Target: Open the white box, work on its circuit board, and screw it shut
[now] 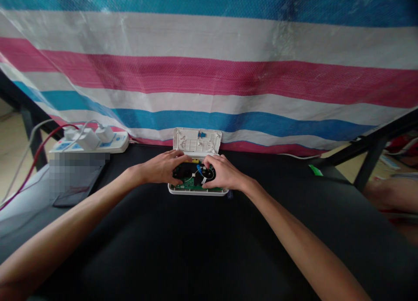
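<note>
An opened white plastic device housing, like a router's, lies on the black table. Inside are a green circuit board and a black tray with a thin white cable looped on it and a blue connector. My left hand grips the tray's left side, thumb near me and fingers on the far side. On the right side my right hand holds the tray in the same way, beside the cable loop. Fingertips of both are partly hidden. The white perforated cover stands tilted back behind the housing.
A white power strip with plugged adapters stands back left, with red and white cords. Before it lies a dark flat object, partly blurred out. A green scrap lies back right. A striped sheet hangs behind; a person's limb shows at right.
</note>
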`<move>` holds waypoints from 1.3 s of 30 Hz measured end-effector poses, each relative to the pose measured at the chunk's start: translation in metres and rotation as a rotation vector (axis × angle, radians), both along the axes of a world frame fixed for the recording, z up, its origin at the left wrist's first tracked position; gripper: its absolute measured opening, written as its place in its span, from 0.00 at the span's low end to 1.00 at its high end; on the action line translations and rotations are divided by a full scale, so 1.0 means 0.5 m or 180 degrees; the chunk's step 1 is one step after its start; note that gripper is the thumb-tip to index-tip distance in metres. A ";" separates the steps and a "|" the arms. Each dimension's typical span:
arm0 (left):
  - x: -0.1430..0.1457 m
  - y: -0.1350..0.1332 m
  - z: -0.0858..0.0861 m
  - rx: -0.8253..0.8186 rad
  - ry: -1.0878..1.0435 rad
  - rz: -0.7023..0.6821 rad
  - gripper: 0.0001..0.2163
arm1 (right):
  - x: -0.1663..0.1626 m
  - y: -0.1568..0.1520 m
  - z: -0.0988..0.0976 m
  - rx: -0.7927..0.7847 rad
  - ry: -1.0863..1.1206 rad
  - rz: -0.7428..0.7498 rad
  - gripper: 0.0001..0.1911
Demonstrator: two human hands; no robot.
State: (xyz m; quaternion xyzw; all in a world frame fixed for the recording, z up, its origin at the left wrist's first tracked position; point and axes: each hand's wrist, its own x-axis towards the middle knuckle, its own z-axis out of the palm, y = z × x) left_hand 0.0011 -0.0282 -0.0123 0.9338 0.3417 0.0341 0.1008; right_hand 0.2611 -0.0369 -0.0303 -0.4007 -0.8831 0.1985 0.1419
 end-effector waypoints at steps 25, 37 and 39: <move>-0.007 0.011 -0.002 -0.0040 -0.0141 -0.0141 0.22 | 0.001 -0.003 -0.006 -0.0057 0.0117 -0.0022 0.27; -0.004 -0.011 -0.003 -0.0279 -0.0255 -0.0056 0.44 | -0.003 -0.006 0.002 -0.0029 0.0094 -0.0058 0.26; -0.001 -0.018 -0.002 -0.0234 -0.0172 -0.0059 0.48 | -0.003 -0.006 0.006 -0.0047 0.0122 -0.0084 0.26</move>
